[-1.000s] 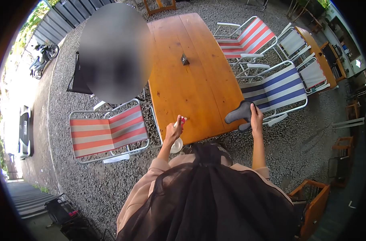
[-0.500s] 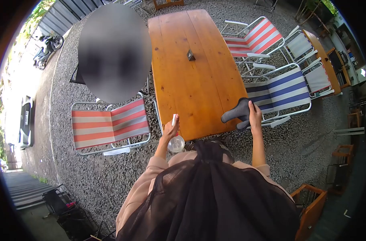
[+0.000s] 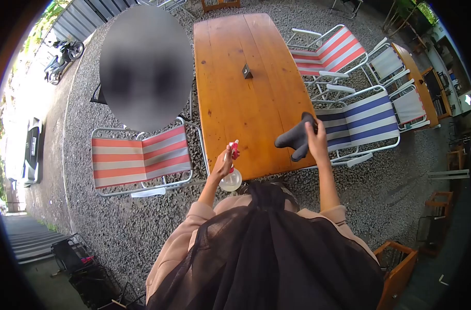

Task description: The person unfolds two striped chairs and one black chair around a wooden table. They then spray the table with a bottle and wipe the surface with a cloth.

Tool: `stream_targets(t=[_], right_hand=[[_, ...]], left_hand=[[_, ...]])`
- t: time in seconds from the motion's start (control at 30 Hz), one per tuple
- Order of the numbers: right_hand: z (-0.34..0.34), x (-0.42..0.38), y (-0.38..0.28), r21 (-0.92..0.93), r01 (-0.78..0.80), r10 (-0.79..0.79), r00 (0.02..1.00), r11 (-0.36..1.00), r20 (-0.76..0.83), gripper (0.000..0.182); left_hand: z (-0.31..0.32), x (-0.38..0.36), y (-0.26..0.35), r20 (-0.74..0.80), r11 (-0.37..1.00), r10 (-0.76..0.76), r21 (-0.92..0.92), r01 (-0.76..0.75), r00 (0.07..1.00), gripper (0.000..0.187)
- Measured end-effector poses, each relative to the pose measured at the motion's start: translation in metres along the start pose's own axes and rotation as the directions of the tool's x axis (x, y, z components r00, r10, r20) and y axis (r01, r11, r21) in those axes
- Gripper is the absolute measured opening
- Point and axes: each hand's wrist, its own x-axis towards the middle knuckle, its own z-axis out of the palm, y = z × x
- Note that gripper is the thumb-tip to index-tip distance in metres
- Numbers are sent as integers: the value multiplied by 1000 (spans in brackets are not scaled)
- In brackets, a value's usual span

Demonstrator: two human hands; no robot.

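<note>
My left hand is closed round the neck of a clear spray bottle with a red and white nozzle, at the near left corner of the wooden table. A dark grey cloth hangs from my right hand over the table's near right edge; the fingers pinch its upper right part. Farther up the tabletop stands a small dark object with a light mark on it.
Striped folding chairs flank the table: a red and white one at left, another red one and a blue one at right. A person, blurred out, is at the upper left. A wooden chair is at lower right.
My right hand has moved slightly up and left with the cloth, which has shifted the same way. The spray bottle has turned in my left hand, showing its red nozzle.
</note>
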Motion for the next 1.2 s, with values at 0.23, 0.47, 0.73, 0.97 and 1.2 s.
stream_targets(t=[0.23, 0.47, 0.73, 0.97, 1.2], right_hand=[[68, -64, -8, -54, 279, -177, 732, 959, 658, 97], [80, -109, 33, 468, -317, -4, 825, 825, 565, 75], [-3, -131, 68, 355, -411, 402, 910, 840, 102, 43], [-56, -123, 80, -53, -66, 63, 996, 996, -60, 34], [-27, -115, 81, 360, -559, 565, 819, 747, 98, 29]], left_hand=[[22, -10, 67, 16, 999, 54, -1, -54, 998, 63], [84, -25, 105, 125, 799, 123, 577, -173, 985, 88], [98, 101, 57, 466, 954, -227, 283, 99, 855, 79], [162, 125, 20, 39, 607, 100, 790, -92, 994, 63], [93, 114, -25, -234, 794, 154, 608, 21, 960, 33]])
